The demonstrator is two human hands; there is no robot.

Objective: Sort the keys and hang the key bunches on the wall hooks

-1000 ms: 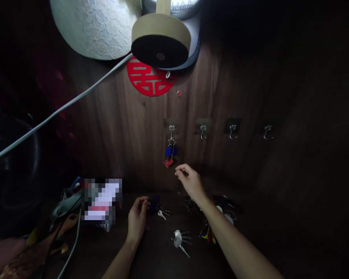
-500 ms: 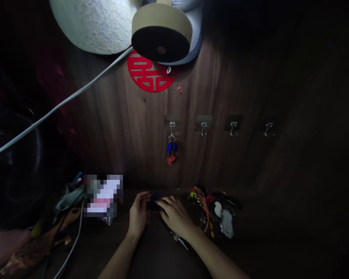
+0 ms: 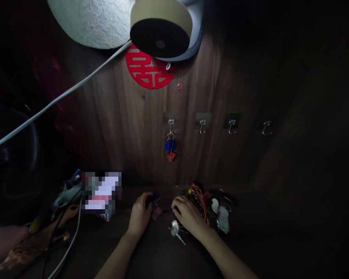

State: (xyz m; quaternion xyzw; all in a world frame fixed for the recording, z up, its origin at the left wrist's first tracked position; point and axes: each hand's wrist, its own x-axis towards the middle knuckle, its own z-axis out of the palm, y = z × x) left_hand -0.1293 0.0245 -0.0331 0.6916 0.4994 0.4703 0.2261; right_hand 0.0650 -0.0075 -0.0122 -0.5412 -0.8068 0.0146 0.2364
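On the dark wooden surface, my left hand (image 3: 139,216) rests with fingers bent and thumb apart from them. Right beside its fingertips lies a small key ring (image 3: 157,201) with a dark blue fob (image 3: 156,193) and a dull red tag (image 3: 156,213). Across from it, my right hand (image 3: 189,215) is curved palm down, thumb and fingers apart, with nothing visible in it. Its far side borders a bundle of red and yellow cords (image 3: 203,199). Loose silver keys (image 3: 176,229) lie just below its fingers. The undersides of both hands are hidden.
Keys with blue fobs and a red charm (image 3: 171,149) hang from the leftmost wall hook (image 3: 171,122); several more hooks follow rightward. A grey key fob (image 3: 223,219) lies right. Leftward are a blurred box (image 3: 103,193) and a white cable (image 3: 75,242). A round lamp (image 3: 161,37) hangs above.
My right hand has moved right, away from the blue fob, uncovering the key ring, the red tag and the loose silver keys. My left hand has barely moved.
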